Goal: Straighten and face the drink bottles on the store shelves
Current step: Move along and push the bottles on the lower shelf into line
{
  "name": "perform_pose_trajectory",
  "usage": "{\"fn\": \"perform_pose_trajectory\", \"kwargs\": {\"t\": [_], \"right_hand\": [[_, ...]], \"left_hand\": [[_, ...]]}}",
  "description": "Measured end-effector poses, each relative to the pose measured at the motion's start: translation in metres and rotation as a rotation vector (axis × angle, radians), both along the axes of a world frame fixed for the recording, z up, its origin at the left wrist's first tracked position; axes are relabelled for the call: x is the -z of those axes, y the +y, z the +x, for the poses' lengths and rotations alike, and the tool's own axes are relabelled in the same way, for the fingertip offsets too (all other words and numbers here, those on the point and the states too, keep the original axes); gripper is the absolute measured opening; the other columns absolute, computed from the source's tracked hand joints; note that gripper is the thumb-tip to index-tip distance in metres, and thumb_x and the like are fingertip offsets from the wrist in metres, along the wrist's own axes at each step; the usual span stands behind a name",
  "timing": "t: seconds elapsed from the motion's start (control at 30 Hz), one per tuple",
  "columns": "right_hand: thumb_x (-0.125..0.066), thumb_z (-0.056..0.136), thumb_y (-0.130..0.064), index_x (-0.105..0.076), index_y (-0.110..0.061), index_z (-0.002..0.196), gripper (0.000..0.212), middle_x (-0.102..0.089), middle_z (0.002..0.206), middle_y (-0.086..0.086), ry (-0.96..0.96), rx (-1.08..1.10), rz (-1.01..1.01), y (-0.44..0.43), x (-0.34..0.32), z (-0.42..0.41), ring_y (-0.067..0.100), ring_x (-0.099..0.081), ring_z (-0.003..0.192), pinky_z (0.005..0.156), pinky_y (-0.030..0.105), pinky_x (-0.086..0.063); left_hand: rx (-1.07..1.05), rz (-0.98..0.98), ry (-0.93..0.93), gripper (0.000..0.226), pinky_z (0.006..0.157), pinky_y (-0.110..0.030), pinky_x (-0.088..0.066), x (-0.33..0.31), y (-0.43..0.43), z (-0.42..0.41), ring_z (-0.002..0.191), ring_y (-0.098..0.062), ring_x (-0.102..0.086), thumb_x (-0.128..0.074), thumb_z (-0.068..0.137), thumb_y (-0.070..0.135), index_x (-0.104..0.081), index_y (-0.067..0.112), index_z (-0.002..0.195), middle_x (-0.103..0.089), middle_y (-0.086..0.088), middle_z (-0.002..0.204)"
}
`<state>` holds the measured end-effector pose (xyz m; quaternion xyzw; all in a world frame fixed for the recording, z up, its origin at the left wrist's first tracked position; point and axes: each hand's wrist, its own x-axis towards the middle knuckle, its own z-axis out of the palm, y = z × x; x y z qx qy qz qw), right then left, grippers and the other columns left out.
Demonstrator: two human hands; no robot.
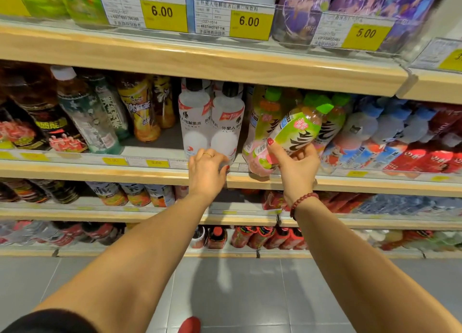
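Observation:
On the middle shelf [87, 170] two white bottles with black caps stand side by side. My left hand [207, 173] grips the base of the right white bottle [227, 121], thumb on its right side; the left white bottle [193, 117] stands against it. My right hand [296, 169] holds a pink and green bottle [296, 130] with a green cap, lifted in front of the shelf edge and tilted with its cap up to the right. More green-capped bottles [265, 117] of the same kind stand behind it.
Tea and juice bottles [140, 112] stand left of the white pair, with a gap on the shelf floor between them. Blue-capped bottles [370, 130] and red bottles [435, 142] fill the right. The upper shelf [200, 60] carries price tags. Lower shelves hold more bottles above a grey tiled floor.

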<state>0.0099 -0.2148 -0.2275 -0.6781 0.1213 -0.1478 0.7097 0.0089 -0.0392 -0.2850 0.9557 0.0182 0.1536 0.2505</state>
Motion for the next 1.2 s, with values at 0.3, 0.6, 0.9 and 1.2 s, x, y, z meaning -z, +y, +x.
{"fn": "perform_pose_trajectory", "kwargs": {"t": [0.3, 0.6, 0.9, 1.2], "right_hand": [[-0.084, 0.058, -0.045, -0.063, -0.026, 0.096, 0.048, -0.074, 0.092, -0.007, 0.016, 0.024, -0.155, 0.009, -0.002, 0.002, 0.012, -0.071, 0.086, 0.083, 0.045, -0.058], [-0.084, 0.061, -0.039, -0.063, -0.020, 0.099, 0.047, -0.072, 0.092, -0.002, -0.008, 0.064, -0.260, 0.025, -0.012, 0.010, 0.016, -0.070, 0.086, 0.081, 0.045, -0.058], [-0.085, 0.069, -0.023, -0.059, -0.012, 0.100, 0.042, -0.069, 0.090, -0.002, -0.015, 0.073, -0.310, 0.033, -0.009, 0.022, 0.012, -0.068, 0.083, 0.074, 0.026, -0.056], [-0.085, 0.069, -0.023, -0.055, -0.013, 0.083, 0.034, -0.065, 0.076, -0.001, 0.117, 0.063, -0.375, 0.038, 0.005, 0.034, 0.010, -0.060, 0.066, 0.055, 0.018, -0.044]], "left_hand": [[-0.005, 0.003, -0.016, 0.011, 0.084, -0.035, -0.030, 0.003, 0.001, 0.006, 0.099, -0.025, -0.050, -0.072, 0.081, 0.023, -0.073, 0.019, 0.091, -0.064, -0.003, 0.093], [-0.020, -0.042, 0.021, 0.009, 0.086, -0.032, -0.030, 0.000, 0.001, 0.007, 0.100, -0.024, -0.051, -0.070, 0.083, 0.021, -0.073, 0.020, 0.092, -0.064, -0.002, 0.094], [-0.011, -0.062, 0.032, 0.010, 0.087, -0.033, -0.033, -0.001, 0.002, 0.008, 0.100, -0.026, -0.052, -0.070, 0.083, 0.019, -0.074, 0.018, 0.092, -0.065, -0.005, 0.094], [-0.017, -0.054, 0.035, 0.009, 0.087, -0.034, -0.035, -0.001, 0.002, 0.009, 0.097, -0.027, -0.053, -0.071, 0.082, 0.020, -0.074, 0.018, 0.090, -0.065, -0.005, 0.092]]}}
